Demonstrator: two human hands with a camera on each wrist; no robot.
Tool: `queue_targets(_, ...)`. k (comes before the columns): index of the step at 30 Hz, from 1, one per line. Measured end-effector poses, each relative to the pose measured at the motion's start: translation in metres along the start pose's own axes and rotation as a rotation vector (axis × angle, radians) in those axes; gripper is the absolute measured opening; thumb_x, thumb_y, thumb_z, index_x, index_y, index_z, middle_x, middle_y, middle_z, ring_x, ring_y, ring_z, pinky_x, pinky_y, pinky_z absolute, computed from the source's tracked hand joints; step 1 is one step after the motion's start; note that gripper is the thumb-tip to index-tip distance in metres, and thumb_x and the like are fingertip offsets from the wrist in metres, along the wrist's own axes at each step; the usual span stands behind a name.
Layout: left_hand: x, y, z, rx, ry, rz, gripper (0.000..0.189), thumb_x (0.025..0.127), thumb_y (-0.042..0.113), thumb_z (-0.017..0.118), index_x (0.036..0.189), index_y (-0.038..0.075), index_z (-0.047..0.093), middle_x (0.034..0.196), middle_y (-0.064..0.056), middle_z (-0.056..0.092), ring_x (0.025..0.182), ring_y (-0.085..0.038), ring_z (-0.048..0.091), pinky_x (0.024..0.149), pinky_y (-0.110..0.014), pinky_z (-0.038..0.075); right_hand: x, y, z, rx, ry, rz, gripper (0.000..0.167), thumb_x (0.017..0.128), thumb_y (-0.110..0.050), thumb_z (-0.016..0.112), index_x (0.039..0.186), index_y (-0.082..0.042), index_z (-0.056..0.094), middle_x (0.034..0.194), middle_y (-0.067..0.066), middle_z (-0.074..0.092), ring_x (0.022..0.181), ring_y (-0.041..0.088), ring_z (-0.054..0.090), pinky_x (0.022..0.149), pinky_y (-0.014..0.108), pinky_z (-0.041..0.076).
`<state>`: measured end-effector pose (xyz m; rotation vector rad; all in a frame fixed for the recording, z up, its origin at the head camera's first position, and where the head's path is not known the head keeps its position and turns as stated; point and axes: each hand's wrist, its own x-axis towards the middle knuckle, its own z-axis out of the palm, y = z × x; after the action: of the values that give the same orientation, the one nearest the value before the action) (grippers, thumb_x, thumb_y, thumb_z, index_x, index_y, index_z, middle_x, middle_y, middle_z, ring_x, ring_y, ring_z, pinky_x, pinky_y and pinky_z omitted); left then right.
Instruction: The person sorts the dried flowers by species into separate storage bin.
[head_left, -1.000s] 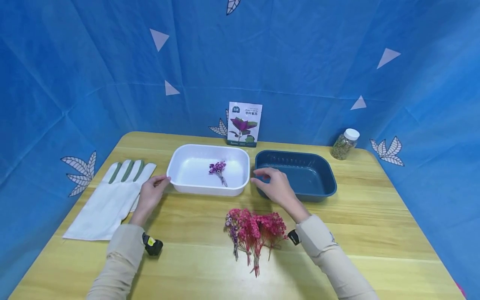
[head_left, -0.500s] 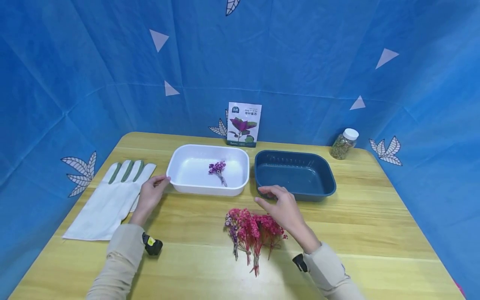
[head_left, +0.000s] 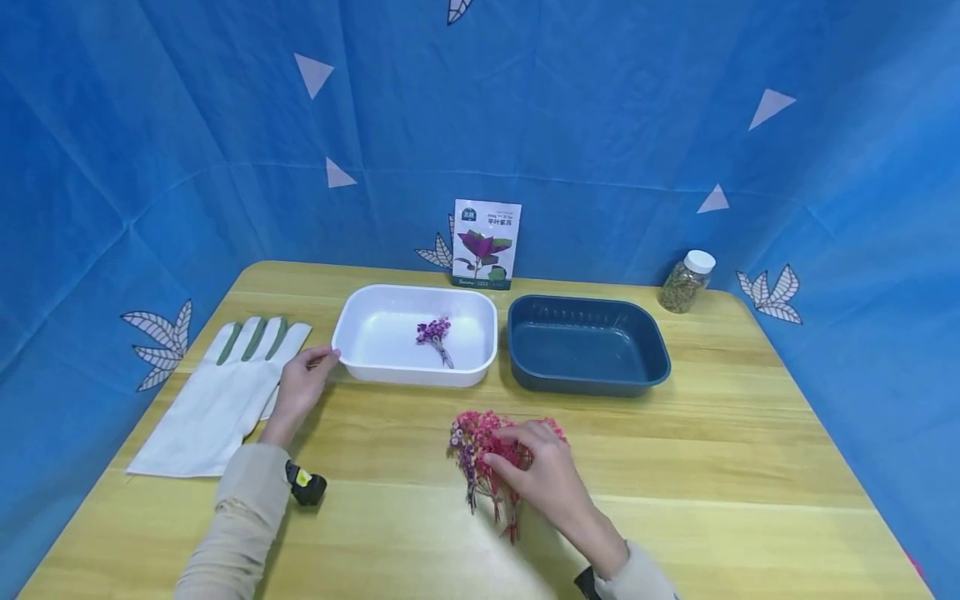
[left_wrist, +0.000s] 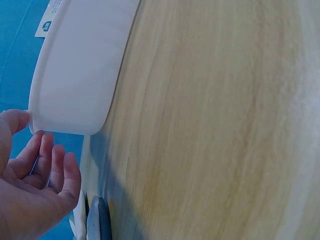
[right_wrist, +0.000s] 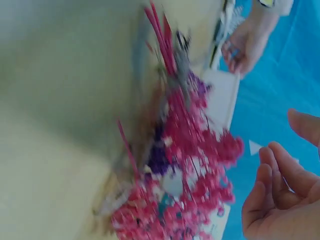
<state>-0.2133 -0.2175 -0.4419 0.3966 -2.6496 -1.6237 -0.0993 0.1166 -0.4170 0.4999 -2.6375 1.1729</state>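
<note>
My left hand (head_left: pixel 302 385) pinches the left end of the white plastic basin (head_left: pixel 360 367), thumb at the rim and fingertips against the wall in the left wrist view. A small purple dried-flower sprig (head_left: pixel 433 332) lies inside that basin. Over a pile of pink and purple dried flowers (head_left: pixel 474 433) on the table hovers my right hand (head_left: pixel 551 475). Its thumb and fingers are apart with nothing between them, and it hides part of the pile in the head view. In the right wrist view, the pink flower bunch (right_wrist: pixel 185 150) with tied stems appears beside the right hand (right_wrist: pixel 285 190).
A dark blue basin (head_left: pixel 588 385) stands right of the white one. Behind them a seed packet (head_left: pixel 483 246) leans against the blue cloth (head_left: pixel 600 100). A lidded jar (head_left: pixel 684 287) is at the back right, and white-and-green gloves (head_left: pixel 206 417) lie on the left.
My right hand has moved from the near-left edge of the dark blue basin down toward me, over the flower pile. The left hand stays at the white basin.
</note>
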Motion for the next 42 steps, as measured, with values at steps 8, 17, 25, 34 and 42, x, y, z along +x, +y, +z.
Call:
queue_targets(8,-0.001,-0.002,0.0,-0.008,-0.006,-0.005,0.058,0.099,0.04,0.045,0.136,-0.004,0.045,0.129,-0.022,0.051,0.112,-0.029,0.051,0.078,-0.02,0.043,-0.015,-0.003,0.016,-0.016,-0.072,-0.025,0.028,0.074,-0.018,0.08,0.098,-0.005,0.071,0.094,0.004,0.068,0.091,0.017,0.059,0.09,0.041,0.047)
queue_targets(17,0.0,-0.001,0.0,-0.012,0.006,0.002,0.057,0.099,0.038,0.046,0.136,-0.005,0.045,0.13,-0.024,0.051,0.114,-0.029,0.049,0.081,-0.022,0.043,-0.017,0.002,0.025,-0.09,-0.167,-0.015,0.03,0.074,-0.022,0.08,0.095,-0.003,0.071,0.087,0.001,0.061,0.079,0.011,0.044,0.066,0.022,0.041)
queue_targets(25,0.0,0.0,0.001,-0.026,0.011,-0.001,0.055,0.099,0.037,0.047,0.135,-0.004,0.047,0.128,-0.022,0.052,0.109,-0.026,0.051,0.077,-0.018,0.043,-0.015,0.003,0.03,-0.15,-0.215,-0.018,0.034,0.073,-0.028,0.08,0.095,-0.004,0.072,0.086,-0.001,0.054,0.077,0.01,0.038,0.065,0.022,0.035)
queue_targets(34,0.0,-0.001,0.002,-0.027,0.018,0.004,0.053,0.099,0.036,0.048,0.133,-0.004,0.048,0.125,-0.022,0.053,0.106,-0.026,0.052,0.073,-0.014,0.043,-0.013,-0.001,0.032,-0.206,-0.339,0.085,0.046,0.073,-0.033,0.08,0.104,-0.001,0.069,0.091,0.001,0.051,0.08,0.014,0.035,0.069,0.028,0.033)
queue_targets(42,-0.001,-0.001,0.0,-0.003,0.0,-0.005,0.055,0.099,0.038,0.045,0.135,-0.004,0.046,0.127,-0.021,0.052,0.109,-0.026,0.05,0.078,-0.02,0.043,-0.009,-0.002,0.036,-0.315,-0.371,0.065,0.039,0.071,-0.035,0.08,0.091,-0.004,0.069,0.082,-0.001,0.045,0.078,0.015,0.034,0.068,0.028,0.032)
